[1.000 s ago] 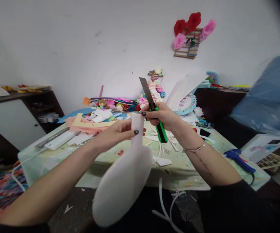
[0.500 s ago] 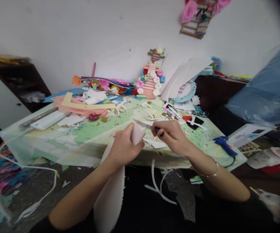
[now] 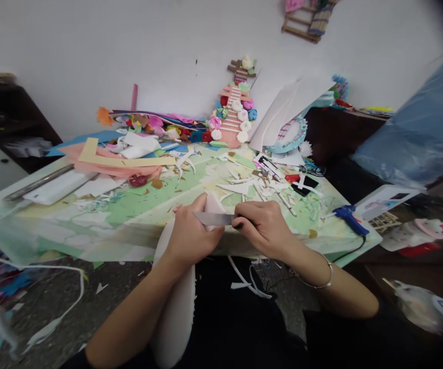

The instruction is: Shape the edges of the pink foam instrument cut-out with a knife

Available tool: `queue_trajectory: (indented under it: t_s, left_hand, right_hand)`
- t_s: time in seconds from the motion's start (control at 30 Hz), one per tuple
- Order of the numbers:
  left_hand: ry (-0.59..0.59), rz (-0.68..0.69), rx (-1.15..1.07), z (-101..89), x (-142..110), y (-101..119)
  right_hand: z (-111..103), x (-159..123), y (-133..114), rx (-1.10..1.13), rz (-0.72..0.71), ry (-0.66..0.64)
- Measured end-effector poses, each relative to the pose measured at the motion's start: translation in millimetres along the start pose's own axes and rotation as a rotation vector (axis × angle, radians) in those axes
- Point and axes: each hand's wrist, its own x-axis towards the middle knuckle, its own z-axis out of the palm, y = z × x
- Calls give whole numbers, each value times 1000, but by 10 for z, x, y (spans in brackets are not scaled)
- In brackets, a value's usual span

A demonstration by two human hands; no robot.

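My left hand [image 3: 190,233] is closed round the narrow top of a white foam piece [image 3: 175,307], which hangs down over my lap. My right hand [image 3: 265,228] is closed on a utility knife [image 3: 214,219]. Its grey blade lies flat and points left, across the foam tip right by my left fingers. Both hands sit at the near edge of a green craft table [image 3: 129,210].
Paper scraps, coloured sheets [image 3: 117,159] and a paper-flower stand [image 3: 235,120] cover the table. A blue glue gun [image 3: 346,215] lies at its right edge, a phone [image 3: 306,185] beside it. White offcut strips [image 3: 244,277] lie on the floor below.
The knife came down from upright to level against the foam tip. Both hands dropped to the table's near edge, and my view tilted downward.
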Motion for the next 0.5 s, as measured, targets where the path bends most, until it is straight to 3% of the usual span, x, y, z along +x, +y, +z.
queue_trajectory:
  t_s: [0.23,0.5]
  left_hand:
    - [-16,-31,-83,18,0,-37]
    - [-13,41,-62,-17,-25,-28]
  right_hand:
    - [26,-3,34,-79,-10,-5]
    - [22,-1,52,-65,-1,-8]
